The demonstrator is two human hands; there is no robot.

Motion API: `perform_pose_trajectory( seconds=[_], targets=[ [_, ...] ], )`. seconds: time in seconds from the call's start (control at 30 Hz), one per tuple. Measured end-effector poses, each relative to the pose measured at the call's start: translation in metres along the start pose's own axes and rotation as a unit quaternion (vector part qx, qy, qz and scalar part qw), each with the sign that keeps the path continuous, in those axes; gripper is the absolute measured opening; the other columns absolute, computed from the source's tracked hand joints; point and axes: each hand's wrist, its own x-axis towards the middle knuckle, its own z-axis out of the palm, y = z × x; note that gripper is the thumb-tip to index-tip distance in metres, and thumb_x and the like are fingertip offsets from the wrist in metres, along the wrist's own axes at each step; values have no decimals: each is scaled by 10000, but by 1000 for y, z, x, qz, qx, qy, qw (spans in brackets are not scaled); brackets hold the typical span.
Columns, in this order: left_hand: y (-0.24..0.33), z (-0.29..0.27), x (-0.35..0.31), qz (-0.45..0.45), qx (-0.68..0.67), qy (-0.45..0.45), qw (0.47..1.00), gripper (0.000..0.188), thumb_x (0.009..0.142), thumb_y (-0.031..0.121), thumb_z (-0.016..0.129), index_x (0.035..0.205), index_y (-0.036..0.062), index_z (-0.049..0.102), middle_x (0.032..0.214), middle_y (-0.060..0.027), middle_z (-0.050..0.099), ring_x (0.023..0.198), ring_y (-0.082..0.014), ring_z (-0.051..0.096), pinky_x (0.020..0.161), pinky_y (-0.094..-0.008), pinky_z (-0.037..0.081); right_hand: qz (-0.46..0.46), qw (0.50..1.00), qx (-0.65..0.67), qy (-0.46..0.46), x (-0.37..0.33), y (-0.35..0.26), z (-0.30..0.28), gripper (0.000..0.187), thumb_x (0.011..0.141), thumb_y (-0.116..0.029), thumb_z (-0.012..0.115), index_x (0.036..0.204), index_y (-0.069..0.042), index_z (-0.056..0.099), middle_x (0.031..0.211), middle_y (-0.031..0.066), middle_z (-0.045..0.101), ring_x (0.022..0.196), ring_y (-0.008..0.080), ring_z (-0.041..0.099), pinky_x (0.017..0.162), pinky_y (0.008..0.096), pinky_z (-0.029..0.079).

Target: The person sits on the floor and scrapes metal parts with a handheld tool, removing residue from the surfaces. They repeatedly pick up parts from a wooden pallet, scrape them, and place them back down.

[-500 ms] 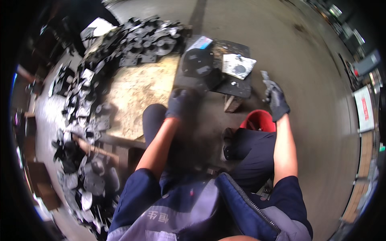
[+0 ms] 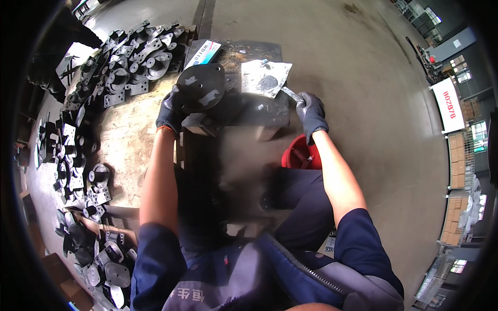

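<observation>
Black and roughly round, a flat plate (image 2: 210, 78) with a few small holes and paler patches on its face stands over the left edge of the dark worktop (image 2: 272, 115), toward its near-left corner. The left hand (image 2: 170, 110), in a dark glove with an orange cuff, has its grip pinching the plate's left rim. Beyond the right edge, the gloved right hand (image 2: 311, 114) has its grip closed on a narrow grey tool (image 2: 291, 94), whose far end meets the right side of a white sheet (image 2: 253, 72); I cannot tell whether they touch. A dark smear marks the sheet, which lies along the right edge. At the far-left corner is a blue-and-white box (image 2: 206, 52). Below the near-right corner, a red bucket (image 2: 287, 157) stands on the floor (image 2: 373, 129).
</observation>
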Motion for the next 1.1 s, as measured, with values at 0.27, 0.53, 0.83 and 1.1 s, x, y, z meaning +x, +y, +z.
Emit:
perform_pose_trajectory(
  seconds=[0.27,0.53,0.83,1.1],
  targets=[
    [57,15,0,-232,-360,14,904,551,919,467,411,1227,18,492,1147,-112,580,969,-209,599,774,-316,528,-102,993,-13,52,15,3,22,82,743,-114,576,802,-97,631,785,148,619,739,342,587,668,424,472],
    [67,19,0,-280,-317,86,902,477,914,414,452,1179,26,535,1074,-98,613,910,-186,612,737,-307,526,-111,987,-117,-8,15,-15,30,132,778,-172,548,695,-70,558,682,172,576,671,375,555,597,477,425],
    [69,21,2,-292,-316,113,896,460,910,396,456,1142,12,559,1047,-96,626,882,-201,618,677,-297,521,-150,987,-53,-16,18,-15,40,109,790,-166,560,790,-78,624,760,170,612,719,367,576,638,454,447],
    [71,16,14,-342,-185,140,911,454,908,386,453,1075,-21,563,973,-141,643,804,-234,633,658,-315,504,-85,991,-103,-30,18,-13,44,98,769,-152,549,808,-163,639,773,97,621,766,265,600,730,349,479]
  ],
)
